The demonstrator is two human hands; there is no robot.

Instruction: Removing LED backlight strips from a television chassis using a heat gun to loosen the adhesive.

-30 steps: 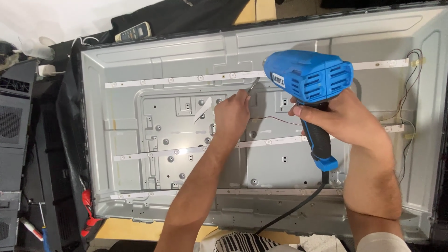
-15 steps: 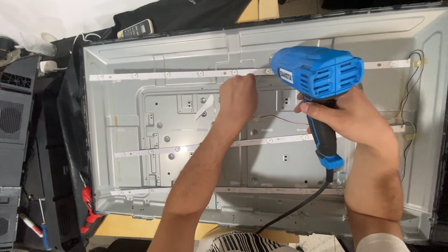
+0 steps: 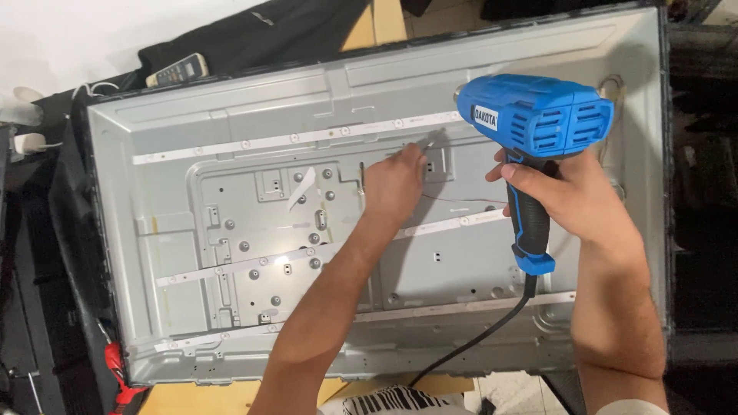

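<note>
A large grey metal back panel (image 3: 231, 123) of a flat screen lies face up on a table, with thin white light strips (image 3: 292, 138) running across it. My right hand (image 3: 569, 192) grips the dark handle of a blue heat gun (image 3: 538, 115), its nozzle aimed left at the upper strip. My left hand (image 3: 396, 180) reaches over the panel and pinches a thin metal tool (image 3: 430, 142) whose tip touches the upper strip just below the nozzle. The gun's black cord (image 3: 477, 338) trails off the near edge.
A remote control (image 3: 177, 71) lies on dark cloth beyond the panel's far left corner. A red-handled tool (image 3: 117, 369) sits by the near left corner. Dark equipment stands along the left edge, and a white plug (image 3: 27, 142) lies at far left.
My left hand has moved up from the panel's middle to the upper strip, now holding the thin tool against it. The heat gun has shifted slightly right and up.
</note>
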